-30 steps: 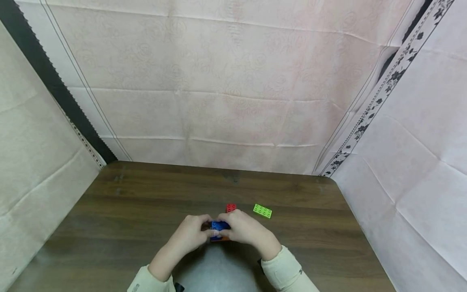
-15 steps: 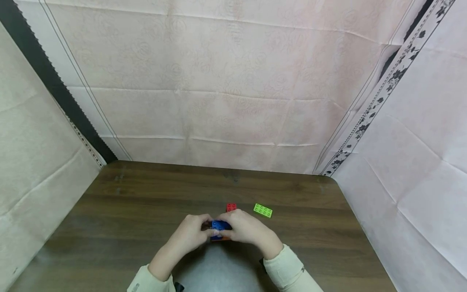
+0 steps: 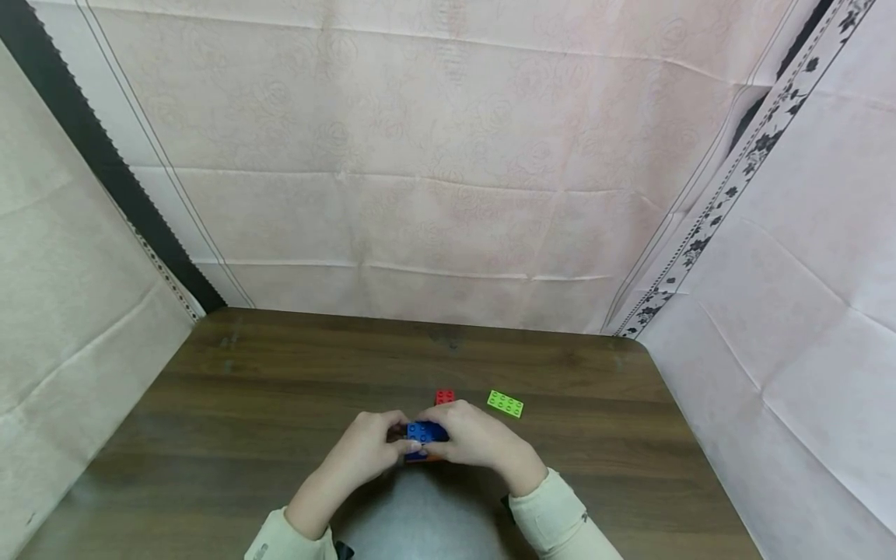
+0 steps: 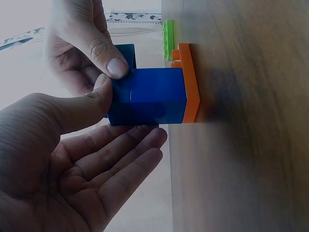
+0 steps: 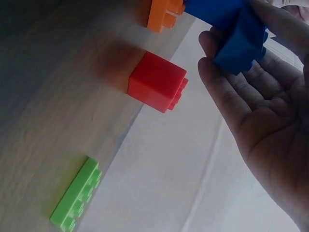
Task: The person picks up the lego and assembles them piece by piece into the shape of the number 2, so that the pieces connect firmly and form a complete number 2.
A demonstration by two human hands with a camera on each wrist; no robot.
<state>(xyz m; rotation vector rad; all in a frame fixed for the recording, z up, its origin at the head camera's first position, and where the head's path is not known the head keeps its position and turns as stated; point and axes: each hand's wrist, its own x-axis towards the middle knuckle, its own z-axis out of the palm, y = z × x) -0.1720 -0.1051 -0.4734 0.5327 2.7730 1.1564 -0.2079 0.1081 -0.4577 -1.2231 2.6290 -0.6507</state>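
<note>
In the head view both hands meet over a small stack of toy building bricks. A square blue brick (image 4: 157, 86) stands on an orange brick plate (image 4: 191, 87) on the table. Above it sits another blue brick (image 5: 241, 46), with a slanted underside, jutting out to the right. My left hand (image 3: 369, 445) pinches the stack from the left, thumb on the near side of the blue bricks and fingers on the far side. My right hand (image 3: 476, 442) holds the jutting upper blue brick between thumb and fingers. Whether the two blue bricks are fully pressed together, I cannot tell.
Just beyond the right hand stands a red brick (image 5: 157, 79), partly hidden in the head view. A flat lime-green brick plate (image 3: 505, 404) lies farther right on the wooden table (image 3: 294, 365). Pale patterned cloth (image 3: 434, 155) hangs behind the table and along both sides.
My right hand has shifted very slightly to the right, and a little more of the upper blue brick shows. The left hand stays in place, and both keep their hold.
</note>
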